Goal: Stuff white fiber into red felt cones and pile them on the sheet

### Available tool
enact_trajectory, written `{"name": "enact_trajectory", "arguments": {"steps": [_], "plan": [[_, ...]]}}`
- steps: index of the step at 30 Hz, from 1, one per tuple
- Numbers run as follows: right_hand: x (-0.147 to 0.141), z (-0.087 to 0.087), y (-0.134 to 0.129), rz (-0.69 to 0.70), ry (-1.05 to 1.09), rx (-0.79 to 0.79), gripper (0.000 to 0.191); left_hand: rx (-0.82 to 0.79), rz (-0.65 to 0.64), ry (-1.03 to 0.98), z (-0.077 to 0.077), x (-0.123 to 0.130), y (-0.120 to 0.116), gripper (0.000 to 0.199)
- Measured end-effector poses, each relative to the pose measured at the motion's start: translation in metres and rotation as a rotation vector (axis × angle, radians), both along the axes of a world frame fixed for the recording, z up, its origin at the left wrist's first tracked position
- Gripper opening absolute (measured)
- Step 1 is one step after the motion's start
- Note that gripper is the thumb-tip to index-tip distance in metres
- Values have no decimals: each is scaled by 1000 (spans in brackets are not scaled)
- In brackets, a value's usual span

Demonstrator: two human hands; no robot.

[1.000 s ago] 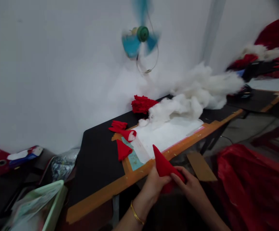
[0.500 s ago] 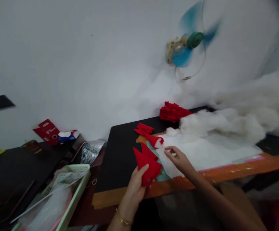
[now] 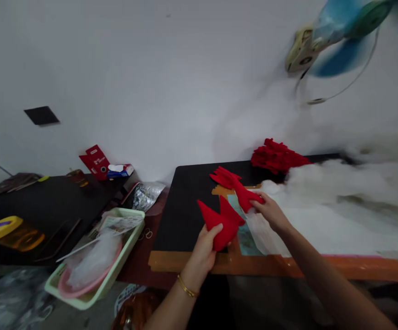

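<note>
fingers of the right hand [image 3: 270, 211] closed on a red cone [image 3: 247, 196] above the table [image 3: 192, 201]

My left hand [image 3: 205, 247] is gripping a pointed red felt cone [image 3: 215, 227]; beyond it, my right hand [image 3: 269, 211] is pinching another red cone [image 3: 244, 195] by its wide end.

Red cone [image 3: 217, 228]: matt cloth; tabletop [image 3: 192, 201]: smooth.

Left hand [image 3: 204, 246], right hand [image 3: 270, 213] apart, fingers [image 3: 258, 205] bent
</note>
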State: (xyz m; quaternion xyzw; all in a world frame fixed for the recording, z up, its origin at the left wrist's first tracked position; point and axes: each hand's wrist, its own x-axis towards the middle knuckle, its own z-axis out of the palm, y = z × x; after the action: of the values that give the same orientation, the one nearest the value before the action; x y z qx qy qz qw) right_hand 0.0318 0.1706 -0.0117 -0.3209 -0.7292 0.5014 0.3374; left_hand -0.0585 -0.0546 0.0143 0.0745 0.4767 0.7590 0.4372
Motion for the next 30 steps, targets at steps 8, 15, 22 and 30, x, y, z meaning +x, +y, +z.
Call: {"name": "enact_trajectory", "arguments": {"steps": [8,15,22,30], "plan": [[74,36,-81,240,91,-203,44,218,-158,-229,1,42,34,55],[85,16,-88,225,-39,241,46,-22,-56,-194,0,63,46,52],[111,15,-102,21,186,525,57,1,-137,-431,12,61,46,50],[96,4,-98,-32,177,581,44,-296,-190,170,20,99,35,35]]}}
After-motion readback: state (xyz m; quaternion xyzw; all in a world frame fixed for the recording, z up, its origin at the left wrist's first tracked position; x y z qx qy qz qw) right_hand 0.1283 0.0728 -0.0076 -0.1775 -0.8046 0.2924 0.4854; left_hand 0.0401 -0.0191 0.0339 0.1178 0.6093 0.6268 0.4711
